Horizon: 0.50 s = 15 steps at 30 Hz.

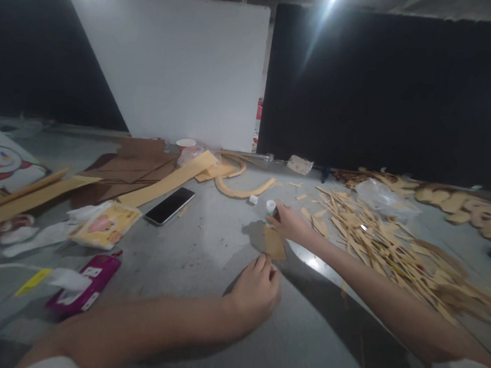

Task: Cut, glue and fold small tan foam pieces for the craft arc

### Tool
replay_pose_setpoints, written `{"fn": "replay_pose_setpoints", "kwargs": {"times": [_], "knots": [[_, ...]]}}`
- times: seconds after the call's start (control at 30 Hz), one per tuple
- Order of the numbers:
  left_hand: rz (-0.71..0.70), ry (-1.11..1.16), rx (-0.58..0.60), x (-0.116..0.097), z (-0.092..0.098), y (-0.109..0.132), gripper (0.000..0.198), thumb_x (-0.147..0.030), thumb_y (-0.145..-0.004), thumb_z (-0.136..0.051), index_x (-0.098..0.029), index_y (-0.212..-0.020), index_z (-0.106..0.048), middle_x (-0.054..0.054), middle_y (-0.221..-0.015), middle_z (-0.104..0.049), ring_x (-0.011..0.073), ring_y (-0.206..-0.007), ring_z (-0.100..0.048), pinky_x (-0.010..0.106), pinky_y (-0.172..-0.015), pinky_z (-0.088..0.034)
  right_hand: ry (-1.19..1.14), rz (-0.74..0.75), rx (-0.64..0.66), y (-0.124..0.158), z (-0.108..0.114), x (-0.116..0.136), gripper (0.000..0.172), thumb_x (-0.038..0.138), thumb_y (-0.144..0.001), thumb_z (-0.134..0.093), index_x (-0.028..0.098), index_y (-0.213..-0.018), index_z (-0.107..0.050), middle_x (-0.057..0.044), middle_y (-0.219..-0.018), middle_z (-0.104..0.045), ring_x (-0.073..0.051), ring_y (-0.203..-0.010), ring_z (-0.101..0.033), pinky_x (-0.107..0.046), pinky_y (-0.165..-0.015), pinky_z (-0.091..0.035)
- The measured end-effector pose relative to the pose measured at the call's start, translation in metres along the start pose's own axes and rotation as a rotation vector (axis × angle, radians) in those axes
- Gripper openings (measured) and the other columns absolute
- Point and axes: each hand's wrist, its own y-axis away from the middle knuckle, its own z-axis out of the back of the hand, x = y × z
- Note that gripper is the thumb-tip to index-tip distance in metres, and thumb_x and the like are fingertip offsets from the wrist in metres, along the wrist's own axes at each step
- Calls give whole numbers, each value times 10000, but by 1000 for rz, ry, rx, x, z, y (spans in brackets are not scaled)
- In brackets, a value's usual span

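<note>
My right hand (288, 223) is closed around a small white bottle (270, 207) with a greenish label, its top facing up. A small white cap (253, 199) lies on the table just left of the bottle. Beneath the bottle is a flat tan piece of cardboard (275, 245). At the near edge of that piece is my left hand (257, 286), its fingers curled inward; what they hold, if anything, is hidden. A curved tan strip (237, 194) lies behind the cap.
Cut tan strips (374, 240) are heaped on the right beside a clear plastic bag (379, 194). To the left lie a phone (170, 206), a yellow tissue pack (105, 225), a purple power strip (86, 283) and brown sheets (125, 169). Upright panels (186, 65) close off the back.
</note>
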Motion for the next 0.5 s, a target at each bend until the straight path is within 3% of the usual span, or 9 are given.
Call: {"fn": "replay_pose_setpoints", "kwargs": {"times": [0.13, 0.5], "knots": [[3, 4, 10, 0, 2, 0, 275, -236, -993, -614, -24, -1131, -723, 289, -1216, -708, 387, -1202, -640, 482, -974, -555, -14, -27, 2, 7, 7, -7, 137, 269, -991, -649, 220, -1037, -529, -36, -759, -704, -206, -663, -645, -263, -588, -294], [4, -54, 9, -2, 7, -4, 236, -242, -995, -609, -53, -1024, -748, 233, -1052, -741, 369, -1100, -673, 470, -952, -554, -116, -2, 51, 61, 18, -1, 163, 358, -1003, -614, 241, -1027, -503, -30, -746, -707, -230, -673, -672, -278, -620, -393]]}}
